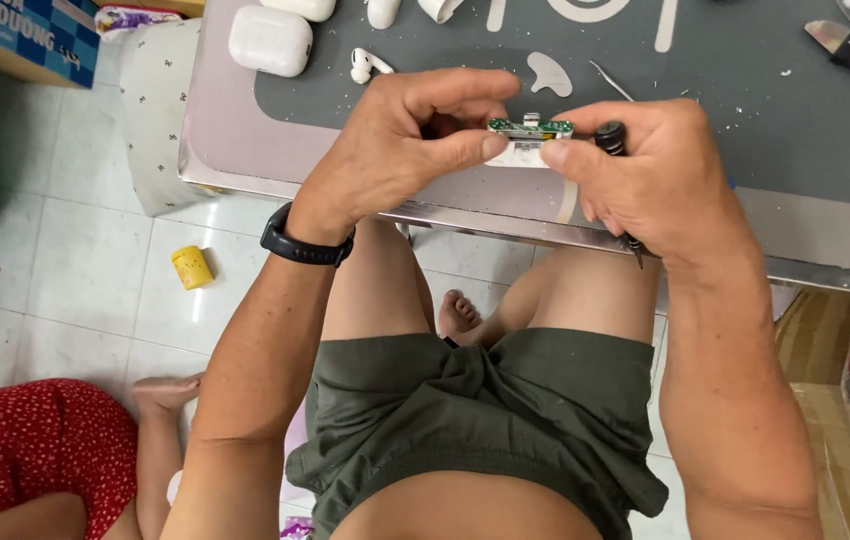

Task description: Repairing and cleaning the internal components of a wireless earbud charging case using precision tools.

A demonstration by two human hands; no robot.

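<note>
Above the table's (225, 150) near edge, both hands pinch a small green circuit board (531, 127) between fingertips: left hand (400, 140) grasps its left end, right hand (645, 170) its right end, also gripping a black screwdriver (613, 140).

Even, bright daylight filled the room; the pale floor tiles (75, 270) shone with soft glare, shadows under the desk (795, 190) stayed faint, and the frame's edges bowed slightly, everything reasonably sharp.
</note>
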